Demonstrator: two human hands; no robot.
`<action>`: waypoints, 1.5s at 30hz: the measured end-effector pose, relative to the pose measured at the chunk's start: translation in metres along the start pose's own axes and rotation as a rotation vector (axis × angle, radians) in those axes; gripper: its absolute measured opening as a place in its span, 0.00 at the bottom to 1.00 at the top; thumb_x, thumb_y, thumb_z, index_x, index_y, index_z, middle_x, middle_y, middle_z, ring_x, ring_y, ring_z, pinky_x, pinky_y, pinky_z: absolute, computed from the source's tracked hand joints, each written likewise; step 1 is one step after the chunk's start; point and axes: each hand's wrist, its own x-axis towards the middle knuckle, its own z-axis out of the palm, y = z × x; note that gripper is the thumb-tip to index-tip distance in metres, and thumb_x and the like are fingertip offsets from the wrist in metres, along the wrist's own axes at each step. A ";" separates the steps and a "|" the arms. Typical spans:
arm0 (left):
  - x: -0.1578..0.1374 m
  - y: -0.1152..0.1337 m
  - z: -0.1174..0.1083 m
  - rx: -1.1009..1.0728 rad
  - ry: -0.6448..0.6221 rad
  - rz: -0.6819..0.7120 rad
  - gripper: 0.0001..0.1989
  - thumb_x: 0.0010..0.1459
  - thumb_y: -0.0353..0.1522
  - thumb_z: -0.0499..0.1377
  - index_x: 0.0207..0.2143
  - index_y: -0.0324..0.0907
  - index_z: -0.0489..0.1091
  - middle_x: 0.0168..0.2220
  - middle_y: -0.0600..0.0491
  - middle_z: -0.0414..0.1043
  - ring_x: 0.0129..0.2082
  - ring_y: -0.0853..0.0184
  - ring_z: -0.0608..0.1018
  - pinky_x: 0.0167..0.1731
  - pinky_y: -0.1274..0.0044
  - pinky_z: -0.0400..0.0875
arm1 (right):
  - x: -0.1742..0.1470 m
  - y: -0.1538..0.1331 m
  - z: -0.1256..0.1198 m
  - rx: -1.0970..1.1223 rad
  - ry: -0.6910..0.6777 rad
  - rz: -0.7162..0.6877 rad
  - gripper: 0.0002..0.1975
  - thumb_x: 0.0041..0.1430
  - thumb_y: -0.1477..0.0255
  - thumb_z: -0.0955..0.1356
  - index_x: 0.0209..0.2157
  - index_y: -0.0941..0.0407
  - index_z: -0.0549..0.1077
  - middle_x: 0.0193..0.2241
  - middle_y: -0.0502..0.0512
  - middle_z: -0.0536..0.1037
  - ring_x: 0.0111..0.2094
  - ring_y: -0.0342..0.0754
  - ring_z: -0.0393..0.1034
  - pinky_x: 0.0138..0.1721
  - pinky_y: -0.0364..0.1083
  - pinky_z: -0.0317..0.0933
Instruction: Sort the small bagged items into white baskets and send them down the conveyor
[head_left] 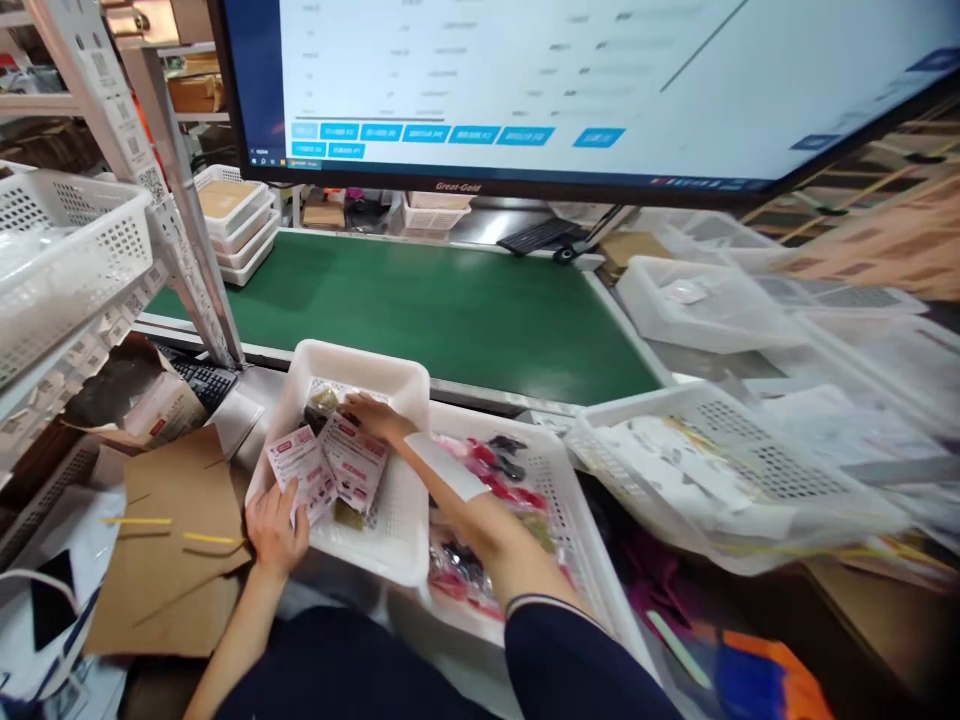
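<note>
A white plastic basket (409, 480) holds two white printed packets with pink and red lettering, a left packet (304, 468) and a right packet (354, 462). Dark and olive-green bagged items (324, 400) show behind and beneath them. My left hand (276, 528) is closed over the basket's near-left rim, its thumb and a finger lying against the left packet. Inside the basket, my right hand (373, 418) has its fingers bent at the top edge of the right packet and appears to pinch it. Its fingertips are partly hidden among the bagged items. A white patch or sleeve (448, 467) covers my right wrist.
Under my right arm sits another basket (559, 490) of red, pink and black bagged goods. Beyond are a green belt surface (435, 300) and a large monitor (480, 186). White baskets (675, 480) stand right; cardboard (169, 550) and a shelf post (180, 230) are left.
</note>
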 end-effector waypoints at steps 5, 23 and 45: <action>0.002 0.002 -0.003 0.042 0.004 0.017 0.19 0.74 0.34 0.60 0.62 0.44 0.80 0.50 0.44 0.88 0.47 0.54 0.88 0.55 0.63 0.71 | 0.001 0.005 0.009 -0.047 -0.059 0.130 0.15 0.75 0.68 0.73 0.59 0.58 0.79 0.63 0.64 0.78 0.62 0.60 0.75 0.60 0.61 0.75; 0.002 -0.003 -0.001 0.066 0.006 0.048 0.18 0.73 0.35 0.59 0.59 0.43 0.83 0.49 0.42 0.88 0.46 0.54 0.88 0.54 0.64 0.71 | -0.177 0.044 -0.001 0.583 0.448 0.285 0.17 0.54 0.72 0.63 0.41 0.54 0.81 0.40 0.58 0.87 0.43 0.57 0.83 0.49 0.54 0.77; 0.006 -0.005 -0.022 -0.391 0.070 -0.552 0.34 0.76 0.48 0.59 0.77 0.41 0.67 0.68 0.34 0.74 0.69 0.48 0.78 0.69 0.60 0.74 | -0.106 -0.125 0.058 0.088 -0.019 0.198 0.29 0.65 0.76 0.76 0.66 0.59 0.76 0.64 0.73 0.80 0.64 0.66 0.78 0.63 0.62 0.76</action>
